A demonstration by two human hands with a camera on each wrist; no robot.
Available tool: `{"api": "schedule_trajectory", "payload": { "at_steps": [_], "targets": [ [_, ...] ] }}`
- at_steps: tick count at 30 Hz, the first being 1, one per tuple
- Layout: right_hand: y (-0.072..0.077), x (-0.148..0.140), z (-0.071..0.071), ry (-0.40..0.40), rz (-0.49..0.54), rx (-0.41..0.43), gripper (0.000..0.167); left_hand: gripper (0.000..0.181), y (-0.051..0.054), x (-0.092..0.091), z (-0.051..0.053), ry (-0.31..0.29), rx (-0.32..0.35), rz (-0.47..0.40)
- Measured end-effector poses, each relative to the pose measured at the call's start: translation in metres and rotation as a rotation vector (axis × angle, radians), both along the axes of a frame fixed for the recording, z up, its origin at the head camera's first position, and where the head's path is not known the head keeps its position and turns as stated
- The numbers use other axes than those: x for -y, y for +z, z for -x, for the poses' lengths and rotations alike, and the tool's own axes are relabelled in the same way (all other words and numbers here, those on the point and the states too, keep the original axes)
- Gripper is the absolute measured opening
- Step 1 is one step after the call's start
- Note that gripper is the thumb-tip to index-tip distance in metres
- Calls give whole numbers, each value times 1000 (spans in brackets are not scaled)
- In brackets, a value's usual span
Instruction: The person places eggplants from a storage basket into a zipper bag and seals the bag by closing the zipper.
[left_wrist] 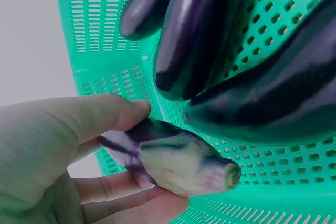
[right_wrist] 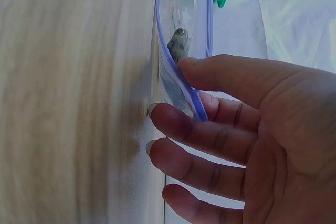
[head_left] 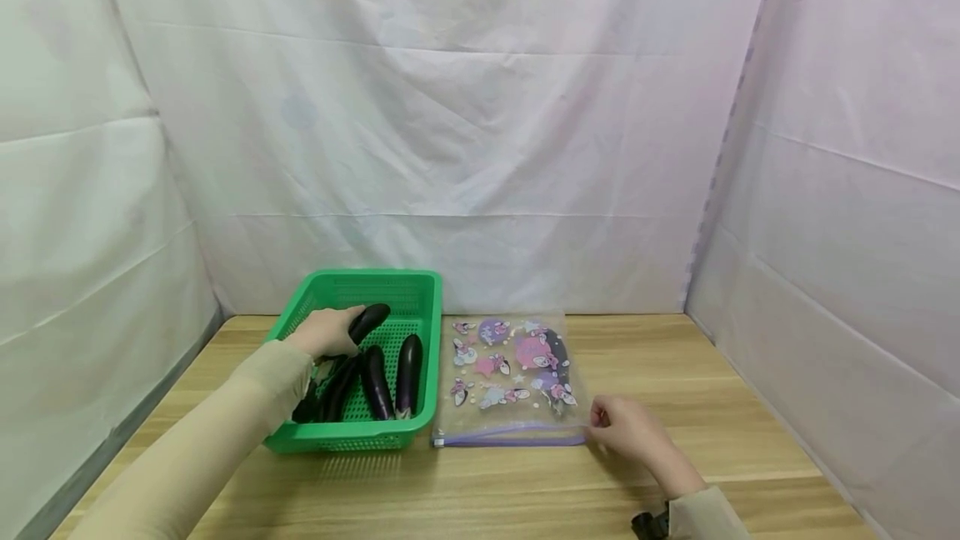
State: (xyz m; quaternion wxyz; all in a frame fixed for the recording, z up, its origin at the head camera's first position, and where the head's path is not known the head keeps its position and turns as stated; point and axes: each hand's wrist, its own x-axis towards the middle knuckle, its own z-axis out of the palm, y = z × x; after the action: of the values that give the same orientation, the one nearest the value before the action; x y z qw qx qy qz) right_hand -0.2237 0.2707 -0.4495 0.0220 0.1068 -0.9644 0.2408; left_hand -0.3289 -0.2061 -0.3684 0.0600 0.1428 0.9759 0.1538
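My left hand [head_left: 327, 332] holds a dark purple eggplant [head_left: 370, 322] above the green basket [head_left: 433, 340]. Seen from the left wrist, thumb and fingers grip it near its pale stem end [left_wrist: 181, 169]. Several other eggplants [head_left: 408, 372] lie in the basket beneath. To the right, a clear zip bag [head_left: 465, 419] with pink and purple cartoon prints lies flat, its purple zip edge towards me. One eggplant [right_wrist: 179, 44] is inside it, stem end near the mouth. At the bag's right corner my right hand [head_left: 628, 430] pinches the zip edge, and the mouth stands slightly apart.
Basket and bag rest side by side on a wooden table [head_left: 487, 490]. White cloth [head_left: 465, 140] hangs behind the table and along both sides. A dark wrist device [head_left: 651, 523] sits at my right cuff.
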Motion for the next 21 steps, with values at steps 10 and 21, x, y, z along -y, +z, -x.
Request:
{"api": "schedule_trajectory", "payload": {
  "at_steps": [10,21],
  "targets": [
    [1,1,0,-24,1,12,24,79,3,0,-1,18,39,-79],
    [-1,0,0,-24,0,8,25,79,4,0,-1,3,25,-87]
  ]
}}
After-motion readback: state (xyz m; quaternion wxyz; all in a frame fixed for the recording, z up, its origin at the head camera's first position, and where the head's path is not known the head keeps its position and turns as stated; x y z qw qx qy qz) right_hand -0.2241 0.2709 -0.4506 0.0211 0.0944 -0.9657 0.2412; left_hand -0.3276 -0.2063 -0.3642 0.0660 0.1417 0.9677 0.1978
